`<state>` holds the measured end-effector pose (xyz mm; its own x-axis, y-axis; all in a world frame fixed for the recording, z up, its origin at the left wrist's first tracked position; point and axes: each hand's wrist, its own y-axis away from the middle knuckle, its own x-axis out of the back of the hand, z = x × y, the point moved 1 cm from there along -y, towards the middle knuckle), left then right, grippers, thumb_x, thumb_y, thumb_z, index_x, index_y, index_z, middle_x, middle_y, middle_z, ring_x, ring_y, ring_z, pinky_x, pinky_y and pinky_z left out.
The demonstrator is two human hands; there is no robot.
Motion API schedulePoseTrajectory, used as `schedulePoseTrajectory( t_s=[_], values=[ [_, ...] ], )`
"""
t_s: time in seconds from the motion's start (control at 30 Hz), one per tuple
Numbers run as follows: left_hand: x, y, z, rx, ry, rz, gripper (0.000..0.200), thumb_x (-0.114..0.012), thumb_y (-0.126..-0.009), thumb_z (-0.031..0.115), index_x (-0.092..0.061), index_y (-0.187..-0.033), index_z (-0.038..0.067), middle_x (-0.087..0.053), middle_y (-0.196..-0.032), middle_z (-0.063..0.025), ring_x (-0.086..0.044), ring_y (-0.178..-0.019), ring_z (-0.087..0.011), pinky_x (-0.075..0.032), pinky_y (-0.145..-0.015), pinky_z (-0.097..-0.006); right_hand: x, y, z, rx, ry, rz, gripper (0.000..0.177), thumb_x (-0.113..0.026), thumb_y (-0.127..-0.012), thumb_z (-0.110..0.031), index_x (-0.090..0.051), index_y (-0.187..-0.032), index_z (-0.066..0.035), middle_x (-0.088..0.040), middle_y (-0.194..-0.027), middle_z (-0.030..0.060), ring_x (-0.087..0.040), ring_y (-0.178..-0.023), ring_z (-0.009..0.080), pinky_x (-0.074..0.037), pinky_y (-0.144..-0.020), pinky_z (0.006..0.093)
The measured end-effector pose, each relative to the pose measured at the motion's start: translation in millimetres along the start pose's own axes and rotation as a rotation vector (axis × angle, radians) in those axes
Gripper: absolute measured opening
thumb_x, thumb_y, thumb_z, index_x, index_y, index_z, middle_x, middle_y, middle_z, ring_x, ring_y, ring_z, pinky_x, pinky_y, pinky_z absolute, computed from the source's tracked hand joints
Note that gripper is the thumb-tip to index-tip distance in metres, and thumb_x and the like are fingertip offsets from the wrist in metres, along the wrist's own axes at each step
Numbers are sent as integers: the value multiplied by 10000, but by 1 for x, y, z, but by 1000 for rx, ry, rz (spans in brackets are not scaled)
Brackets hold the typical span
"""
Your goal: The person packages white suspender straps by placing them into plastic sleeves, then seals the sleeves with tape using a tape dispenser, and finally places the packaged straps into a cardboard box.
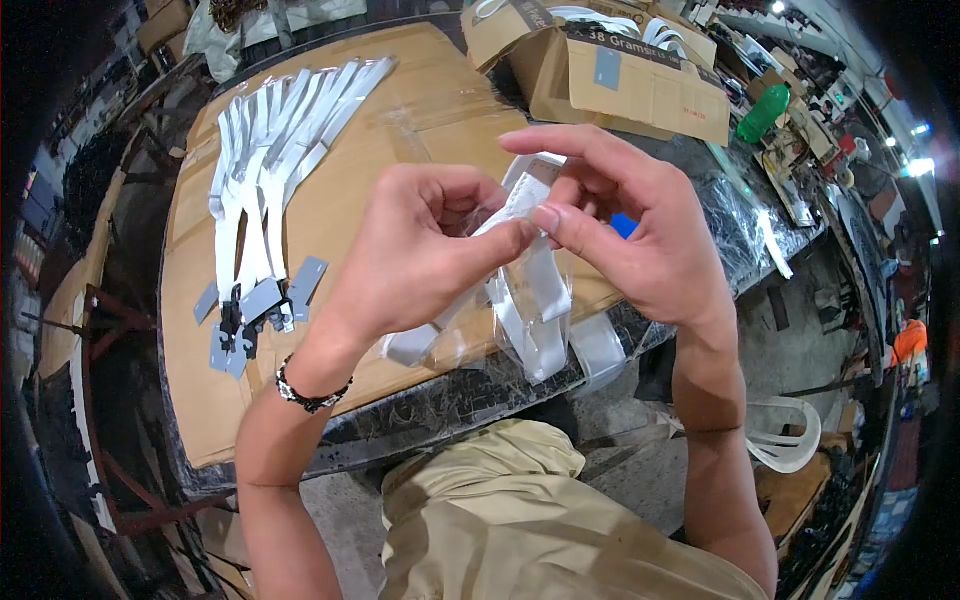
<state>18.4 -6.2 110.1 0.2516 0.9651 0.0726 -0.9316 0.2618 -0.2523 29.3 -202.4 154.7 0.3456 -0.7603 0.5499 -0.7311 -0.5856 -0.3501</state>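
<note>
Both hands are raised over the near part of the table, close together around a white strap (533, 188) with a stitched edge. Clear plastic film covers the strap's hanging loops (545, 290), which reach down to the table's front edge. My left hand (430, 240) pinches the strap from the left, thumb pressed against it. From the right, my right hand (635, 225) grips it between thumb and curled fingers, its index finger stretched out above. A small blue patch shows behind the right hand; what it belongs to is hidden.
A cardboard sheet (410, 115) covers the table. On its left lies a bundle of white straps (265, 165) with grey tags (262, 298). Behind stand an open carton (645, 85) holding white straps and a green bottle (764, 113). A white plastic chair (795, 450) is low right.
</note>
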Motion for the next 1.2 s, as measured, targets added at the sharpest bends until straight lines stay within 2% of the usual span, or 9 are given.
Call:
schedulePoseTrajectory(
  t_s=[0.1,0.2,0.23,0.33,0.43,0.63,0.73,0.9,1.2],
  values=[
    [-1,1,0,-8,-24,9,203,-745,-869,129,-667,-802,-46,-586,-699,46,-486,-651,-6,-368,-536,-197,-5,-2,6,105,36,73,410,-647,-872,-22,-604,-1279,-45,-535,-691,6,-451,-589,58,-401,-541,226],
    [-3,1,0,-11,-8,15,226,-747,-876,145,-661,-790,-46,-580,-695,48,-480,-649,-6,-366,-534,-200,-7,-2,6,85,62,91,414,-655,-862,-32,-603,-1272,-46,-545,-686,20,-458,-559,70,-399,-527,233],
    [-3,1,-1,-13,5,18,234,-748,-878,151,-659,-788,-46,-579,-694,48,-479,-649,-6,-367,-534,-201,-7,-2,4,50,70,79,412,-646,-875,-19,-600,-1284,-41,-551,-707,0,-463,-601,52,-400,-556,218],
    [0,1,-2,15,-40,-15,159,-755,-885,99,-694,-920,-44,-703,-850,-33,-630,-754,-59,-522,-674,-213,-6,0,-2,-20,102,65,411,-634,-896,7,-597,-1304,-33,-560,-741,-43,-459,-671,15,-385,-595,189],
    [-1,2,-1,6,-44,-14,155,-750,-888,86,-693,-933,-51,-705,-852,-39,-635,-766,-65,-532,-693,-220,-10,-1,-3,4,162,103,412,-651,-882,5,-605,-1289,-38,-552,-721,-43,-414,-623,10,-339,-545,195],
    [0,0,-4,-1,-71,-20,148,-744,-892,86,-694,-941,-45,-703,-847,-36,-630,-765,-63,-521,-685,-213,-13,-3,1,100,278,175,414,-693,-860,-19,-614,-1265,-51,-539,-689,-17,-352,-549,23,-295,-497,217],
    [-1,0,-12,-64,-14,15,213,-722,-895,132,-666,-799,-50,-574,-682,54,-464,-635,-5,-349,-520,-208,-12,-3,-1,72,347,178,414,-717,-855,-43,-615,-1256,-49,-533,-682,-7,-351,-538,35,-297,-494,224],
    [1,4,-4,-59,-22,41,195,-738,-881,130,-673,-818,-43,-610,-709,36,-492,-647,-8,-372,-536,-198,-6,-4,-4,-95,411,164,454,-767,-844,-101,-604,-1262,-36,-543,-691,-13,-370,-560,35,-309,-503,227],
    [22,12,0,47,95,33,150,-779,-833,114,-714,-893,-7,-710,-773,-44,-631,-674,-66,-476,-609,-210,-7,-2,18,-29,-147,114,456,-746,-884,-105,-582,-1301,-23,-613,-846,-33,-527,-751,13,-406,-650,167]
  ],
)
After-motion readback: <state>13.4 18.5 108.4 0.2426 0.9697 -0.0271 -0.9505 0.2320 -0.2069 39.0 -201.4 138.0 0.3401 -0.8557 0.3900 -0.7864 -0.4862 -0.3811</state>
